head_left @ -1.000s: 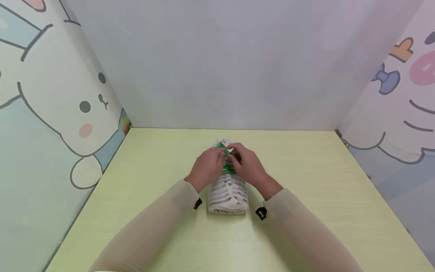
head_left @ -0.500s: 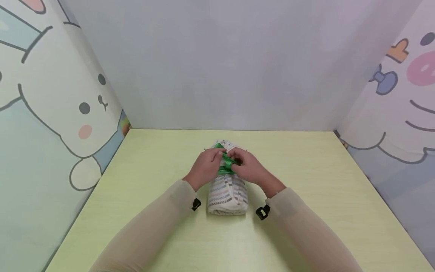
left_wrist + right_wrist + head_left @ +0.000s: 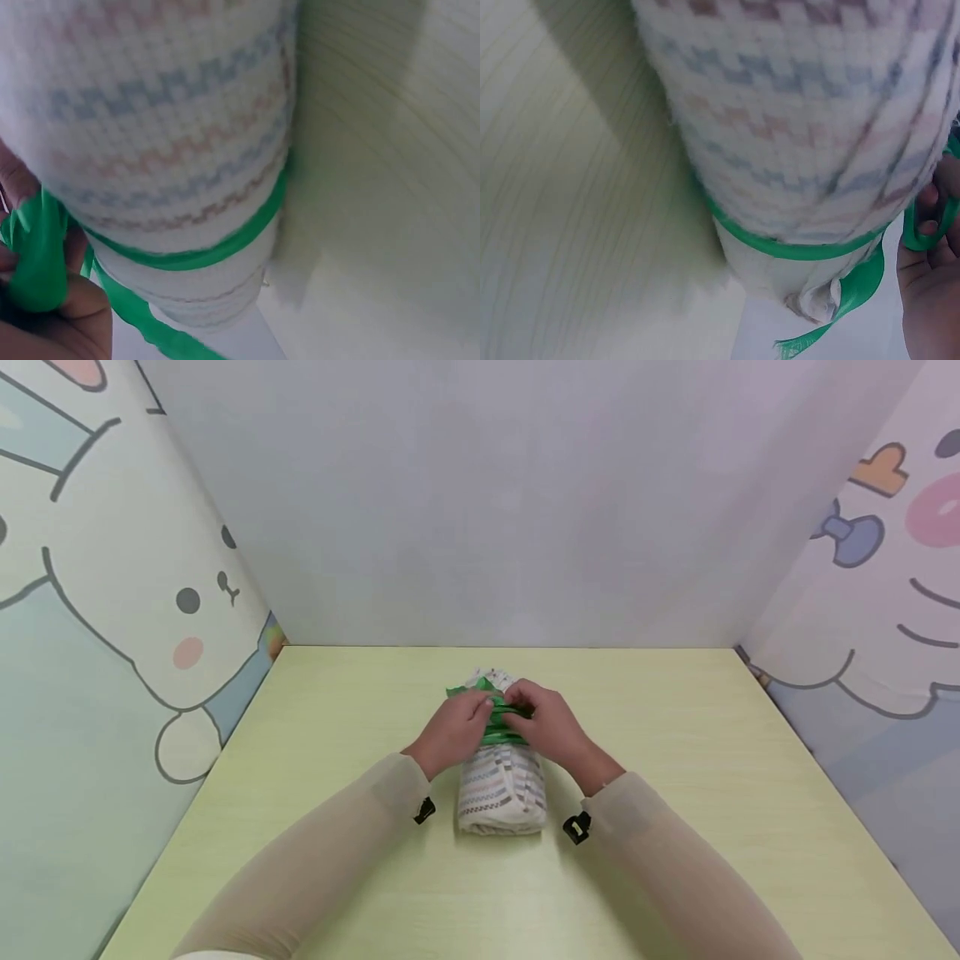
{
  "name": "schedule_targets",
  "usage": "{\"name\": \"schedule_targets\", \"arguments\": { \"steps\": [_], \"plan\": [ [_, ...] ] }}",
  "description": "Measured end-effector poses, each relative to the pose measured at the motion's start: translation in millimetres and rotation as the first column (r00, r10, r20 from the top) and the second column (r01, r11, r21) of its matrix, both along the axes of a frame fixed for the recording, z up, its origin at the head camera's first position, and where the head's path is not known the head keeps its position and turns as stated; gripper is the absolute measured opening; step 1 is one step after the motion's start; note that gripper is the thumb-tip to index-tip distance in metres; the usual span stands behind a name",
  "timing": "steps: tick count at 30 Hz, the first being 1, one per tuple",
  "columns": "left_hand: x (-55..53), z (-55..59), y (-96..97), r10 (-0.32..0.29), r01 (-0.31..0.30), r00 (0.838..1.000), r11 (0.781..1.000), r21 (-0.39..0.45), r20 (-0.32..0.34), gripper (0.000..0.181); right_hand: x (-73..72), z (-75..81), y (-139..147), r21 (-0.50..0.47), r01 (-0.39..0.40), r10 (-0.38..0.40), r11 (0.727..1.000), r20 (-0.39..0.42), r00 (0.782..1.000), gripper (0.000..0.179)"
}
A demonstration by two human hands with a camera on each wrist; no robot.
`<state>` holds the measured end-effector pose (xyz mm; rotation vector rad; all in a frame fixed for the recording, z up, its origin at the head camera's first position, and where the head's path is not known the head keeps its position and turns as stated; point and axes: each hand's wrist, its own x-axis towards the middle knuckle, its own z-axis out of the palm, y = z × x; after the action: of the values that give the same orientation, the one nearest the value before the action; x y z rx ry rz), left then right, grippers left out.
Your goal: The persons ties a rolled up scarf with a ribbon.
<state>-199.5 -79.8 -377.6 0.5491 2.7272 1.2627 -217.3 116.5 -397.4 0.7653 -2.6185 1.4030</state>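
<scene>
A rolled cloth (image 3: 501, 789) with a woven pattern of coloured bands lies lengthwise on the table, a green ribbon (image 3: 501, 737) wound round its farther half. My left hand (image 3: 453, 724) pinches the ribbon from the left, and a ribbon end sticks out beyond its fingers. From the right, my right hand (image 3: 551, 722) pinches the ribbon between thumb and fingers, close to the left fingertips. In the right wrist view a ribbon loop (image 3: 921, 238) shows at the fingers, and a frayed ribbon tail (image 3: 859, 289) hangs past the roll. Fingers partly hide the crossing of the ribbon.
The pale yellow-green table (image 3: 360, 877) extends around the roll on all sides. Behind it stands a plain grey-white wall (image 3: 495, 510). Cartoon-printed panels (image 3: 97, 635) flank the table on both sides.
Both hands stay at the ribbon with small finger movements. The right thumb and fingers have shifted on it, and a green end now shows to the left of the left hand.
</scene>
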Motion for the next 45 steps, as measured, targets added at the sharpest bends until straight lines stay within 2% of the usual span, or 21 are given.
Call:
{"name": "schedule_targets", "arguments": {
  "steps": [5, 9, 14, 18, 22, 24, 26, 28, 30, 34, 35, 37, 39, 43, 45],
  "plan": [
    [-0.9, -1.7, 0.1, -0.001, 0.0, 1.0, 0.999, 0.034, 0.007, 0.041, -1.2, -1.4, -4, 0.076, 0.032, -0.033, 0.997, 0.018, 0.999, 0.021],
    [-0.8, -4.1, 0.7, -0.007, 0.007, 1.0, 0.997, 0.078, -0.002, 0.041, -0.5, -1.5, -6, 0.143, 0.052, -0.053, 0.988, -0.002, 0.999, 0.017],
    [2.4, -4.0, 1.2, -0.01, 0.01, 1.0, 0.993, 0.115, 0.002, 0.041, 0.6, -2.4, -6, 0.138, 0.07, -0.071, 0.988, 0.003, 0.997, 0.013],
    [2.1, -4.0, 0.7, -0.002, -0.004, 0.999, 0.987, 0.162, 0.037, 0.041, -1.0, -6.0, -6, 0.124, 0.08, -0.085, 0.989, 0.029, 0.996, 0.012],
    [-0.3, -7.5, -1.3, 0.025, -0.04, 0.997, 0.975, 0.217, 0.073, 0.04, -3.6, -11.0, -6, 0.037, 0.086, -0.088, 0.996, 0.054, 0.995, 0.007],
    [-2.0, -10.4, -2.6, 0.035, -0.052, 0.997, 0.97, 0.238, 0.074, 0.04, -4.0, -12.6, -7, -0.043, 0.089, -0.086, 0.995, 0.083, 0.993, 0.003],
    [-4.3, -14.3, -3.9, 0.036, -0.053, 0.997, 0.964, 0.259, 0.07, 0.041, -4.2, -14.0, -8, -0.132, 0.093, -0.079, 0.987, 0.11, 0.991, 0.007],
    [-6.2, -17.4, -5.0, 0.039, -0.052, 0.998, 0.959, 0.28, 0.051, 0.041, -4.8, -15.0, -9, -0.222, 0.099, -0.072, 0.97, 0.126, 0.989, 0.021],
    [-8.0, -20.4, -5.9, 0.038, -0.044, 0.999, 0.951, 0.307, 0.026, 0.042, -5.5, -15.7, -11, -0.313, 0.096, -0.057, 0.945, 0.131, 0.99, 0.041],
    [-7.5, -20.8, -5.6, 0.051, -0.042, 0.999, 0.927, 0.373, -0.013, 0.043, -5.1, -13.2, -13, -0.433, 0.126, -0.045, 0.892, 0.191, 0.98, 0.084],
    [-7.1, -20.8, -5.5, 0.054, -0.049, 0.999, 0.917, 0.395, -0.003, 0.043, -4.4, -12.1, -14, -0.447, 0.145, -0.051, 0.883, 0.215, 0.975, 0.086],
    [-5.7, -20.7, -5.7, 0.05, -0.062, 0.998, 0.884, 0.464, 0.038, 0.043, -2.6, -9.8, -15, -0.461, 0.184, -0.067, 0.868, 0.259, 0.964, 0.081],
    [-4.0, -20.8, -6.1, 0.049, -0.084, 0.996, 0.844, 0.529, 0.079, 0.042, 0.3, -7.8, -15, -0.519, 0.205, -0.043, 0.83, 0.306, 0.951, 0.069],
    [-1.2, -20.5, -7.0, 0.041, -0.13, 0.988, 0.738, 0.662, 0.147, 0.038, 5.8, -6.9, -14, -0.638, 0.235, 0.031, 0.734, 0.377, 0.926, 0.057],
    [-0.6, -20.0, -6.9, 0.038, -0.154, 0.984, 0.682, 0.715, 0.176, 0.037, 7.6, -7.8, -13, -0.663, 0.26, 0.048, 0.702, 0.409, 0.911, 0.057]
  ]
}}
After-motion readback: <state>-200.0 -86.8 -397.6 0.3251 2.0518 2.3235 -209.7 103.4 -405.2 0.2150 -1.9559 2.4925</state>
